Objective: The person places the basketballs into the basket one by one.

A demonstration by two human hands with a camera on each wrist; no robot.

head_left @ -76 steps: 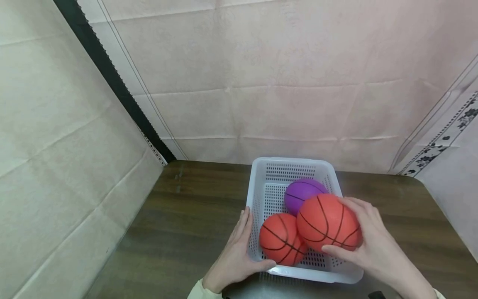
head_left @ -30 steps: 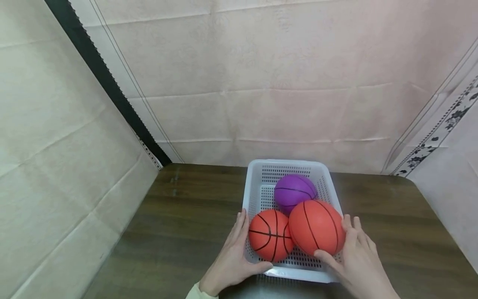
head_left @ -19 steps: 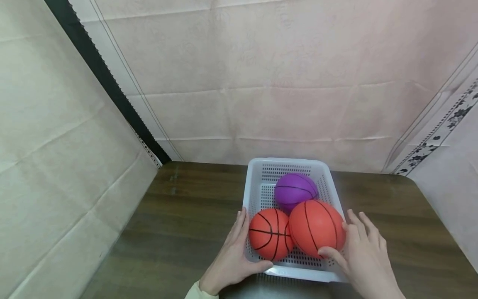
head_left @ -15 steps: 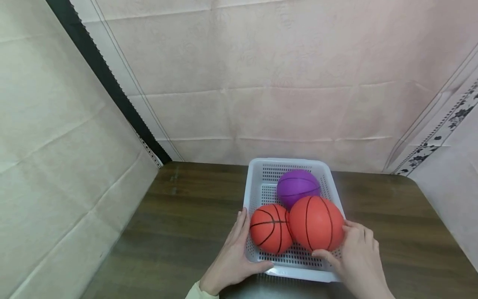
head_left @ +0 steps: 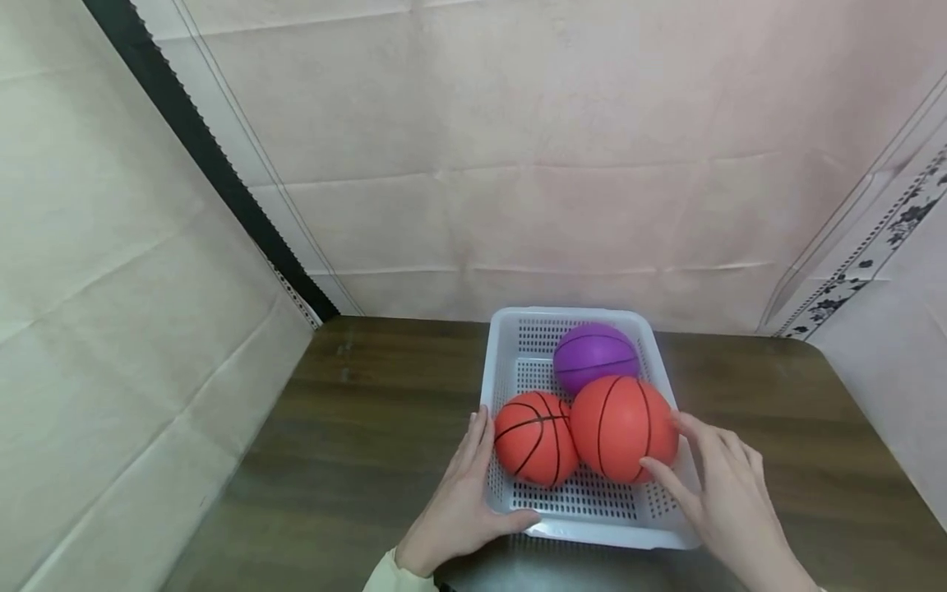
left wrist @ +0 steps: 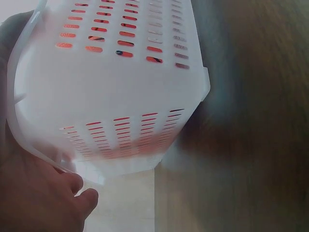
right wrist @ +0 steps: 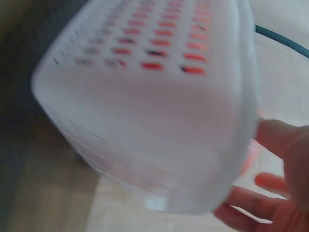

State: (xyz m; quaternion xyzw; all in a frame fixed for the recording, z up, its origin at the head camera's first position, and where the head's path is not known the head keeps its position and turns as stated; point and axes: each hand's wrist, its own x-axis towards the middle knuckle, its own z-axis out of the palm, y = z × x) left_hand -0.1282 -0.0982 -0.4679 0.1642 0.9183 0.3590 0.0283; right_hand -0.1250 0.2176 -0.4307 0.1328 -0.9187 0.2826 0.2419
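A white perforated plastic basket stands on the table with three toy basketballs in it. The purple ball lies toward the far end. A smaller orange-red ball sits at the left, touching a larger orange-red ball on the right. My left hand grips the basket's near left corner, fingers along the side and thumb over the front rim. My right hand has its thumb and fingertips against the larger ball's right side. The right wrist view shows its fingers at the basket's rim.
The dark wooden table extends on both sides of the basket. A pale cloth-covered wall rises right behind it, with another covering on the left. A black strip runs down the left corner.
The right hand has come down with the larger ball into the basket, loosened, then touched it again. All three balls have shifted toward the far end. The left hand stays on the corner.
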